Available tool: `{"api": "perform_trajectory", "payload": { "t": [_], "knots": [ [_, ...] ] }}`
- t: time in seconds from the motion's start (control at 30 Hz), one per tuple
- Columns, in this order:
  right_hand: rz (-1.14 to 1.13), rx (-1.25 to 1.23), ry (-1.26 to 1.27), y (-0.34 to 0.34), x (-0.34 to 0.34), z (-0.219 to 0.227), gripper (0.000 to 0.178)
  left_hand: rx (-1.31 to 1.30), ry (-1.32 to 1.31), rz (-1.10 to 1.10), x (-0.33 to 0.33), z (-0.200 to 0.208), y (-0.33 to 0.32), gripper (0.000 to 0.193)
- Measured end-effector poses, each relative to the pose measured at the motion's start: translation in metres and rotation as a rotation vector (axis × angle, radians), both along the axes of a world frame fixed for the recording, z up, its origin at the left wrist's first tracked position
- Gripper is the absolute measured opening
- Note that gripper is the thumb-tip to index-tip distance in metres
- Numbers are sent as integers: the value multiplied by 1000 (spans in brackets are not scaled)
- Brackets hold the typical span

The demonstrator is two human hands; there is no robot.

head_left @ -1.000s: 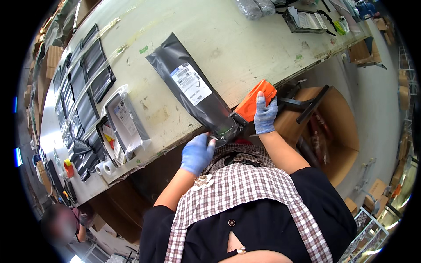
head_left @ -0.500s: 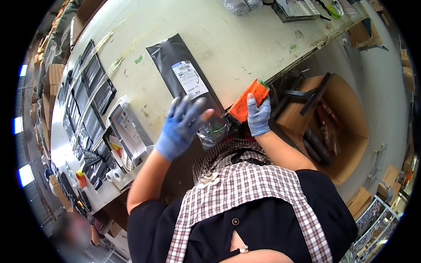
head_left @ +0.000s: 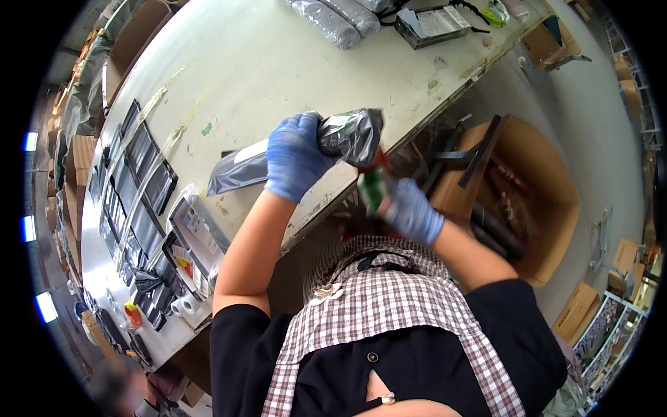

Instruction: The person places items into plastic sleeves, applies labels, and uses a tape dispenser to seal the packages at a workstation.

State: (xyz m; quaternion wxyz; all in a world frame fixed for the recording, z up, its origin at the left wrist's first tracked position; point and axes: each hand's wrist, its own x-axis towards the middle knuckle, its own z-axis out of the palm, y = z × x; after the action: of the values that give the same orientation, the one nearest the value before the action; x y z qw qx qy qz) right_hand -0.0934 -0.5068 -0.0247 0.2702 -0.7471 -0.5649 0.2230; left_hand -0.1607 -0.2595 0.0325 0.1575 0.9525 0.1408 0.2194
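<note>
My left hand [head_left: 295, 156], in a blue knit glove, wraps round a long dark plastic mailer bag [head_left: 235, 175] with a white label strip. The bag is raised and lies crosswise at the table's front edge. Its crumpled, shiny end [head_left: 354, 135] sticks out to the right of that hand. My right hand [head_left: 414, 212], gloved alike, is closed on a handheld tape dispenser [head_left: 374, 186], showing red and green and smeared by motion. The dispenser is just below the crumpled end; whether they touch I cannot tell.
Flat black packs [head_left: 142, 167] lie strapped at the table's left, beside a grey open box [head_left: 198, 222] and white rolls [head_left: 184, 306]. Grey wrapped rolls [head_left: 333, 21] and a black box [head_left: 432, 26] are at the back. A large carton [head_left: 556, 229] stands right; another person [head_left: 121, 386] is lower left.
My left hand has gone from spread fingers above the table to gripping the bag, now lifted and turned crosswise. My right hand has lowered and turned the tape dispenser.
</note>
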Motion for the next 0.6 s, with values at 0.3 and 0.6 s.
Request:
{"api": "perform_trajectory", "payload": {
  "t": [0.3,0.6],
  "knots": [
    [-197,713,582,57,27,97,61,135,645,-86,-5,-77,-17,33],
    [-97,862,-227,139,36,-16,54,-141,354,-59,-2,-80,-17,11]
  ]
}}
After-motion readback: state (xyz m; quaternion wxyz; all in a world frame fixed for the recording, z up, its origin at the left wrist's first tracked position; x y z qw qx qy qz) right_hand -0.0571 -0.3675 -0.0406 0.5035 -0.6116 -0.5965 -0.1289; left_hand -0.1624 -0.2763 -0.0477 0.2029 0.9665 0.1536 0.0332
